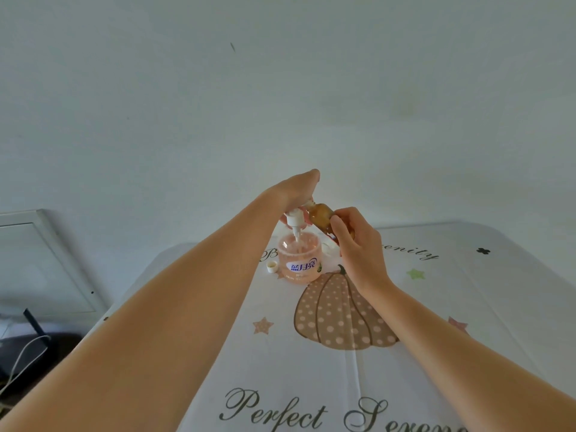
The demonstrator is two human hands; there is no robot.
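left hand [296, 190] over pump [293, 222], its top hidden

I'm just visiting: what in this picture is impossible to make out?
Head view: the mouth of the small amber bottle, hidden behind the left hand.
Head view: that bottle's base, wrapped by the right hand.
Head view: small print under the logo on the pump bottle, too small and blurred.
Head view: the tablecloth lettering, cut off by the bottom edge.
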